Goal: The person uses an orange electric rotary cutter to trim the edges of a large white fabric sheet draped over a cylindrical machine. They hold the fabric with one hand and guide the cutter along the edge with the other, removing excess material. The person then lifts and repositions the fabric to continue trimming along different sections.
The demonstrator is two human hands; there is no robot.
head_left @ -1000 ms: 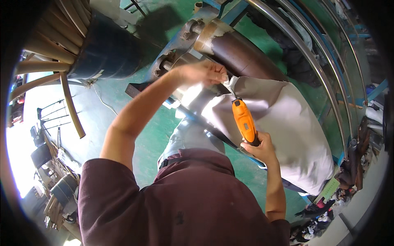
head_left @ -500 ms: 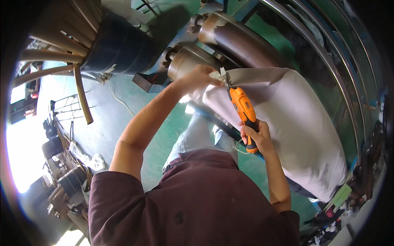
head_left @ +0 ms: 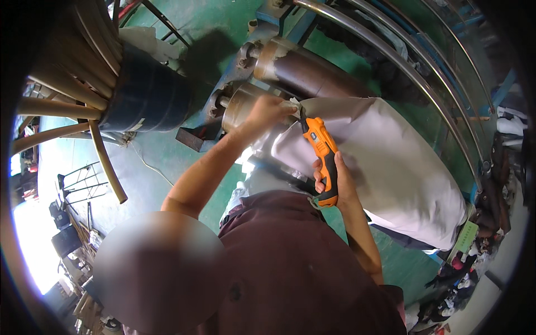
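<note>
My right hand (head_left: 337,176) is wrapped round the black grip of orange and black cordless electric scissors (head_left: 320,139). Their dark cutting head points up and away, at the left corner of a wide pale sheet (head_left: 385,151). That sheet drapes over the rollers and looks like fabric or vinyl. Just left of the cutting head, my left hand (head_left: 269,113) pinches a small whitish strip (head_left: 292,103) at the sheet's edge. Whether the strip is still joined to the sheet I cannot tell. A cord loop hangs from the tool's butt end.
Two large metal rollers, a near one (head_left: 237,106) and a far one (head_left: 312,70), lie beyond my hands on a blue frame. Curved steel bars (head_left: 413,72) arch at the right. A dark drum (head_left: 148,89) holding several cardboard tubes (head_left: 61,106) stands at the left.
My view has shifted a little. The electric scissors and my right hand have moved slightly left, with the tool still at the sheet's corner. My left hand keeps its pinch.
</note>
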